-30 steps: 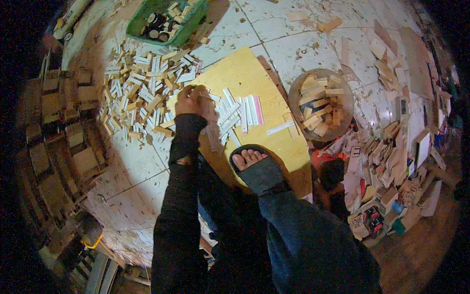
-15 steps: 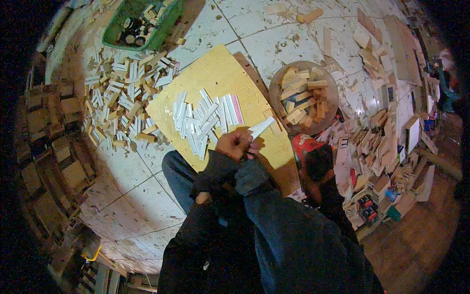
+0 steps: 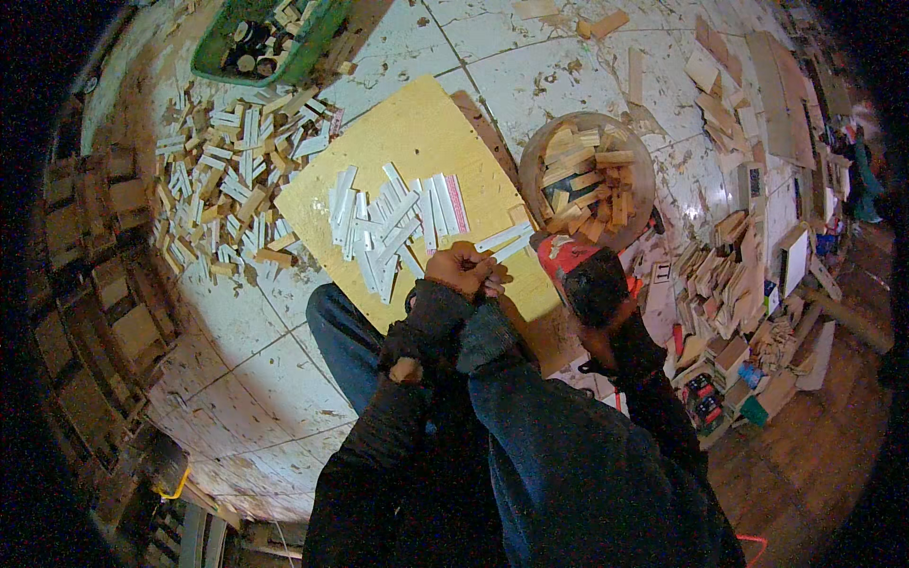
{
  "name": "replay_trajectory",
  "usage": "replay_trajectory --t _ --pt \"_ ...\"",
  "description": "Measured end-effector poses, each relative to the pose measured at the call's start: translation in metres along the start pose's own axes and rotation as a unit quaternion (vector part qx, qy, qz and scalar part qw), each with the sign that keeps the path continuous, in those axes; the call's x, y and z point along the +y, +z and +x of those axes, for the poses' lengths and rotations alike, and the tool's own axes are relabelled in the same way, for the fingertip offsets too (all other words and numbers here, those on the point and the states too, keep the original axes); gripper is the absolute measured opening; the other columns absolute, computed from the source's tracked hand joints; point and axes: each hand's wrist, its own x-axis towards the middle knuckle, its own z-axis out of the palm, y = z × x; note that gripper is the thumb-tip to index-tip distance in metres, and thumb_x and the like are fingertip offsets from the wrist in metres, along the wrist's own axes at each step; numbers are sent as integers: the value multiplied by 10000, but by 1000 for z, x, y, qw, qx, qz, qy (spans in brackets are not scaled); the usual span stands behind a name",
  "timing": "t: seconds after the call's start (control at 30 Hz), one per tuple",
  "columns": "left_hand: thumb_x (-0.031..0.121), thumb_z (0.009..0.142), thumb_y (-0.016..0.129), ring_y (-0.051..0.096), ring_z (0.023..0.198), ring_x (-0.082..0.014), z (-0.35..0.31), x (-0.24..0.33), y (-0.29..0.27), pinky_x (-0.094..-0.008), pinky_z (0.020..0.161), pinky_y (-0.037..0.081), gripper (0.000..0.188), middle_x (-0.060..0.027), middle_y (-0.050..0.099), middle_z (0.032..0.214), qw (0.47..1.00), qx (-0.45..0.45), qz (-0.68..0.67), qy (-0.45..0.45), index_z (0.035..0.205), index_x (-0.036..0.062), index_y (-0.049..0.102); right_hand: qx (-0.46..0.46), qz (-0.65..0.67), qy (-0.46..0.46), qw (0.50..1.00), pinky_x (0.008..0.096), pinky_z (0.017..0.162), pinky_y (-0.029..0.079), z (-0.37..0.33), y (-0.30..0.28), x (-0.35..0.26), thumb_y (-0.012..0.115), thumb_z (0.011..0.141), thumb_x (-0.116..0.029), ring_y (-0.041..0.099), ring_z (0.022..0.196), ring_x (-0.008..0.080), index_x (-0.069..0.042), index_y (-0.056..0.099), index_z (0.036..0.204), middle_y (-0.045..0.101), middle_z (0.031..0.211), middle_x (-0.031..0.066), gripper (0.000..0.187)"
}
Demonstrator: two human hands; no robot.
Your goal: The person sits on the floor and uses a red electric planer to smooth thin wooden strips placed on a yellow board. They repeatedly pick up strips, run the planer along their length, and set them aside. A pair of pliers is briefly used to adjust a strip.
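Observation:
Under my left hand [image 3: 458, 269] lies a square yellow board [image 3: 417, 114]. The fingers are curled together near the board's right edge; whatever they hold, if anything, is hidden. Just beyond them, white-faced wooden strips [image 3: 506, 239] point toward the right corner. My right hand [image 3: 614, 322] grips a red and black power tool [image 3: 585, 280], whose front end is at the outer ends of those strips; I cannot tell whether it touches them. A loose heap of white strips [image 3: 386, 220] covers the middle of the board.
Right of the board stands a round tub [image 3: 647, 189] of wood pieces. A large pile of small blocks [image 3: 227, 180] spreads at the left, below a green crate [image 3: 327, 38]. Stacked offcuts [image 3: 724, 284] and boards line the right side of the tiled floor [image 3: 256, 360].
My right hand has brought the power tool up and left, to the strips at the board's edge. My left hand has shifted slightly up, staying curled. The view has moved a little.

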Motion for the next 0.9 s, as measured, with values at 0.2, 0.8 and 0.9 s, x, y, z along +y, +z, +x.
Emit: replay_trajectory --t 0.2,0.8,0.9 --pt "57 893 581 648 612 -210 1 1 -2 -295 488 525 186 -198 652 741 998 18 -34 -44 756 -62 540 -22 -194 -78 978 349 1011 361 3 -6 -8 537 866 -286 480 1177 257 -60 421 1303 495 1279 129 505" --pt "28 893 554 627 613 -184 -1 -5 -7 -293 525 533 96 -128 626 750 991 -20 -132 -30 826 -39 562 -43 -225 -4 974 383 810 441 -21 -10 14 604 810 -369 561 973 306 -51 353 1360 570 1047 143 684" --pt "85 887 597 579 647 -153 -10 14 -16 -278 548 495 124 -108 624 765 984 8 -179 -18 885 -39 611 -63 -244 22 967 389 776 455 -40 -4 28 616 800 -383 574 939 314 -49 342 1370 583 1008 146 715"
